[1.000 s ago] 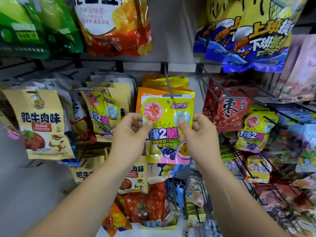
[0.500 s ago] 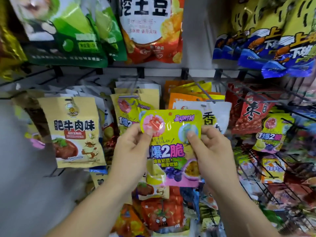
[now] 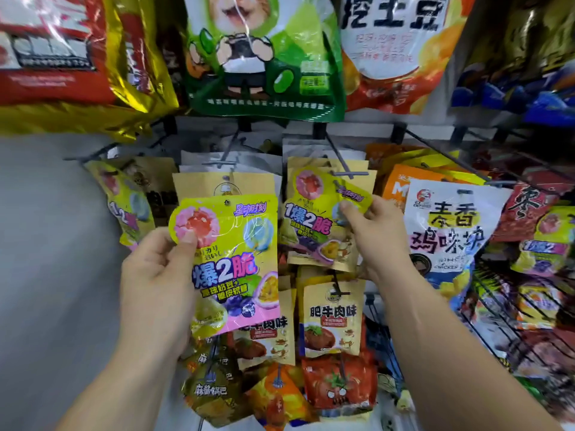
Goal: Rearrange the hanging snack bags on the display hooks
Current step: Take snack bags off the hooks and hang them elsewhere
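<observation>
My left hand point(image 3: 161, 275) holds a yellow-green and pink candy bag point(image 3: 231, 262) by its upper left corner, off any hook, in front of tan bags. My right hand point(image 3: 378, 231) pinches the upper right corner of a matching candy bag point(image 3: 311, 219) that hangs on a dark metal hook point(image 3: 342, 164), folding that corner forward. Another matching candy bag point(image 3: 126, 206) hangs further left.
Tan beef-flavour bags point(image 3: 333, 318) hang below. A white chicken snack bag point(image 3: 448, 231) and a red date bag point(image 3: 525, 209) hang to the right. Large green point(image 3: 264, 57), red and gold point(image 3: 77, 57) and potato chip point(image 3: 395, 51) bags hang above. Wire hooks point(image 3: 497, 306) jut out at right.
The view swung left. My right hand let go of the held candy bag and took the corner of the hanging one. The left hand alone carries the bag, moved leftward.
</observation>
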Demonstrator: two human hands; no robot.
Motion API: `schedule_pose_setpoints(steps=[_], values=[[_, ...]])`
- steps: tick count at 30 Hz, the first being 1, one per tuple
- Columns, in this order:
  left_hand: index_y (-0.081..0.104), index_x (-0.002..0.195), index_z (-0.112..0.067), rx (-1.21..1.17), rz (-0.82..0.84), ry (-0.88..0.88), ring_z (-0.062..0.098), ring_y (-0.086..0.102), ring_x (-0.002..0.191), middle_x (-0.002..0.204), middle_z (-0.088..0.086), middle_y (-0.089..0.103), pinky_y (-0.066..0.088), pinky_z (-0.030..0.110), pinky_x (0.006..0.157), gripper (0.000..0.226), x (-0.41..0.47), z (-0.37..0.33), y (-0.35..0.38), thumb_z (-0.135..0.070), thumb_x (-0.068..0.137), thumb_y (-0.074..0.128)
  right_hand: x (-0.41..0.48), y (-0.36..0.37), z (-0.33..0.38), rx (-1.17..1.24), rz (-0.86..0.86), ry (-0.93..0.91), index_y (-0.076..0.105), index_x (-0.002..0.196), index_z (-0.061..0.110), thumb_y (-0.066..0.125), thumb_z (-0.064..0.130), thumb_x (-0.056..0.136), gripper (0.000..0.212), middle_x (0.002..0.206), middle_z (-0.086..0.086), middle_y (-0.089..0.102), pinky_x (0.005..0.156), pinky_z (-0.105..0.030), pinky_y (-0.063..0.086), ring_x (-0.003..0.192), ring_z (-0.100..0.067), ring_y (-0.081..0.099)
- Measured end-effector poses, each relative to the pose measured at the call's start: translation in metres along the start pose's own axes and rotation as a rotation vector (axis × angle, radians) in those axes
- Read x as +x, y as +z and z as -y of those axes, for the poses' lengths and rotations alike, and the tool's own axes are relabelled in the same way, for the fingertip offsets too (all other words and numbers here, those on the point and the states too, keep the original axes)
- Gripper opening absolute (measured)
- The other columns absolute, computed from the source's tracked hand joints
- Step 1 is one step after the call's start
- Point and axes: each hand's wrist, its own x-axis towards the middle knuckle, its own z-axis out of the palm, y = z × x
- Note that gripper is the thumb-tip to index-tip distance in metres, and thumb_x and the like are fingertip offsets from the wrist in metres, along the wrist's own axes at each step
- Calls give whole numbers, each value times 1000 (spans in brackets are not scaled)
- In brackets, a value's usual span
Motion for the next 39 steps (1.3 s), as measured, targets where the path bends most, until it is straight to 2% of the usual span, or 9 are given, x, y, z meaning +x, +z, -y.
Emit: schedule_pose_setpoints(steps=[5,10,13,16,19,24,27,30,39], values=[[74,82,-29,34,-22,-5,25,62,80,81,-2,71,55,58,79,28,7,5,-10,-23,105,60,-12,-3,5,-133,-46,-86,71,95,25,62,46,95,23,93,-15,73,71,-60,61,85,-41,72],[73,85,-27,116,-17,26,24,63,77,82,0,74,54,49,75,26,3,2,-8,-23,106,58,-39,-29,23,-264,-36,-223,64,97,22,55,37,105,19,85,-14,68,64,-47,55,72,-39,63],[74,91,-28,157,-8,45,38,71,85,91,7,78,58,59,84,22,1,-1,-3,-23,106,59,-51,-37,38,-217,9,-226,63,97,19,57,53,98,34,86,-22,66,65,-59,56,74,-47,61],[75,90,-28,163,-17,36,25,69,82,89,7,77,58,53,81,23,-5,-4,4,-24,106,59,-60,-35,40,-87,146,-146,65,104,16,63,60,93,46,94,-28,67,61,-69,55,79,-54,64],[74,88,-16,102,2,-55,23,66,80,88,20,74,55,46,75,24,-17,-3,10,-21,106,58,-72,-13,29,-4,260,-74,70,103,22,60,38,103,19,101,-19,72,65,-58,63,89,-47,68],[76,99,-11,-15,-29,-159,19,78,82,94,7,81,62,29,68,22,-37,-9,8,-16,104,55,-79,30,9,32,332,-59,67,106,31,57,61,92,34,102,-9,73,83,-61,58,94,-39,70],[75,94,-11,-21,-106,-148,13,77,73,87,4,81,58,22,60,22,-43,-14,0,-18,103,56,-82,49,6,68,358,-64,58,97,16,57,64,88,49,92,-22,65,70,-58,57,80,-46,62],[75,93,-10,-29,-203,-140,14,75,70,86,7,80,58,23,57,22,-49,-17,-13,-18,103,57,-93,66,8,87,348,-67,37,78,13,63,48,96,47,69,-9,29,49,-33,28,56,-20,28],[77,103,-16,-57,-271,-93,18,78,83,95,5,81,62,30,66,25,-45,-24,-57,-32,101,59,-123,138,24,193,396,-109,36,71,21,72,51,87,49,68,-1,29,56,-37,25,61,-12,28]])
